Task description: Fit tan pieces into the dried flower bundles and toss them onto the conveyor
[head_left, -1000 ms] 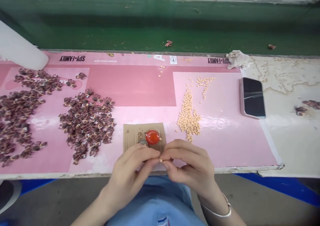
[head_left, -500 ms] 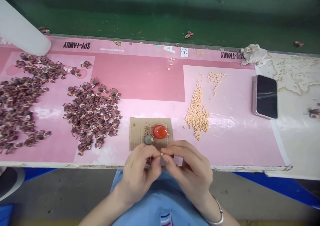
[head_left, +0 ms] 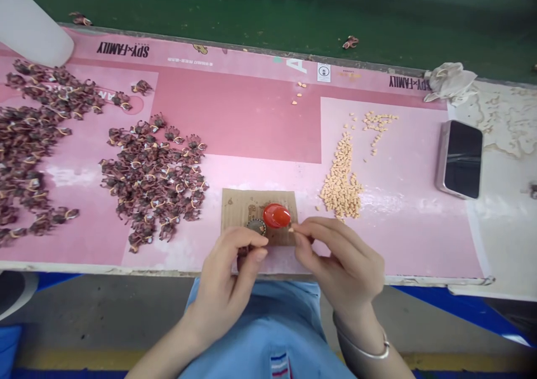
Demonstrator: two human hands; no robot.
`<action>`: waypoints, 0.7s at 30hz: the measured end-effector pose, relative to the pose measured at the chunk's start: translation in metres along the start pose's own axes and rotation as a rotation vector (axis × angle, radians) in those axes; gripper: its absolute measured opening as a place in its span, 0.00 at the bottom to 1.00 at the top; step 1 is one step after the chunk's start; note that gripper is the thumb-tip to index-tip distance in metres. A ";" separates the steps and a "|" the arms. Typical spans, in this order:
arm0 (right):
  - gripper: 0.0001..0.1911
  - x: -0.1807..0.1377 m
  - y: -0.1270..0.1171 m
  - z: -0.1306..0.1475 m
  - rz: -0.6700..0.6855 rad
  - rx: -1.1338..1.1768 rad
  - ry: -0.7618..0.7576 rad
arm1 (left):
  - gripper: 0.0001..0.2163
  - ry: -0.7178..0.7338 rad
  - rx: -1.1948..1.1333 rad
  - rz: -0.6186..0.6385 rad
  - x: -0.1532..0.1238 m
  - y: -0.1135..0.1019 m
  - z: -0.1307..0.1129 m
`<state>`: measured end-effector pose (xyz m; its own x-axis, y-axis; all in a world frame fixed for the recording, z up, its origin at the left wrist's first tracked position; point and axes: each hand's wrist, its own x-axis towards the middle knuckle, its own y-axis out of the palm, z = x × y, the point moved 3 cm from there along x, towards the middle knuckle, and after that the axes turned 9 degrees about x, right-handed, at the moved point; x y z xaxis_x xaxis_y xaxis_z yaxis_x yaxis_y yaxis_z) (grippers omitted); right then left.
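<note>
My right hand (head_left: 339, 261) pinches a small beige piece (head_left: 291, 230) between thumb and forefinger, by the right rim of a small red dish (head_left: 276, 216). My left hand (head_left: 232, 273) is curled at the cardboard's front edge. A dark brownish piece (head_left: 243, 251), like the small figures in the piles, shows partly inside its fingers; the rest is hidden. Thumb and forefinger tips are slightly apart. The red dish and a round grey bottle cap (head_left: 257, 227) sit on a piece of brown cardboard (head_left: 232, 203). The left fingers partly cover the cap.
Piles of small dark brown figures (head_left: 155, 178) with pale bands lie to the left. A heap of beige pieces (head_left: 342, 192) lies right of the cardboard. Farther right are a phone (head_left: 460, 160) and crumpled tissue (head_left: 451, 83). A white cylinder (head_left: 33, 27) stands back left.
My hands have moved apart from where their fingertips met. The right hand went up and right to the red dish with the beige piece. The camera view has shifted slightly.
</note>
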<state>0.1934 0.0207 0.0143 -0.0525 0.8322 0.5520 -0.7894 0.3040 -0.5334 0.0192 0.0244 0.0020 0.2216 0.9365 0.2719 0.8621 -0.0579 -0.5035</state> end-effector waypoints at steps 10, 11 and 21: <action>0.04 0.004 -0.003 -0.014 0.116 -0.255 -0.138 | 0.21 -0.220 -0.170 0.054 -0.015 -0.018 0.025; 0.05 0.004 -0.002 -0.013 0.118 -0.268 -0.146 | 0.21 -0.224 -0.199 0.031 -0.016 -0.019 0.026; 0.07 0.004 -0.004 -0.011 0.128 -0.297 -0.163 | 0.11 -0.043 -0.179 -0.105 -0.010 -0.033 0.026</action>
<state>0.2033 0.0281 0.0114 -0.2554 0.7947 0.5507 -0.5594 0.3431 -0.7546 -0.0230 0.0257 -0.0052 0.1097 0.9542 0.2784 0.9477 -0.0159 -0.3189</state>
